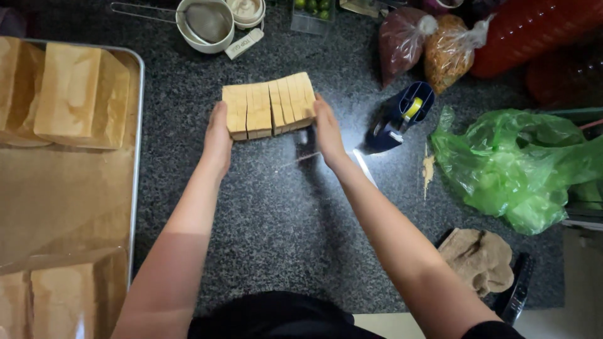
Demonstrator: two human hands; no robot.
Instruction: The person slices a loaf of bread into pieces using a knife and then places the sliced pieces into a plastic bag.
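Observation:
A row of several pale tan slices, a cut loaf point(269, 105), sits pressed together above the dark speckled counter point(276, 213). My left hand point(217, 139) presses flat against its left end and my right hand point(328, 130) against its right end, so both hands hold the block between them. A thin clear plastic sheet or bag lies on the counter just below the slices, near my right wrist.
A metal tray point(137, 157) on the left holds whole tan loaves point(78, 94). A blue tape dispenser point(402, 116) stands right of my right hand. Green plastic bag point(521, 166), bagged dry goods point(427, 47), strainer and bowl point(204, 24) ring the counter. A brown cloth point(480, 260) lies near the front.

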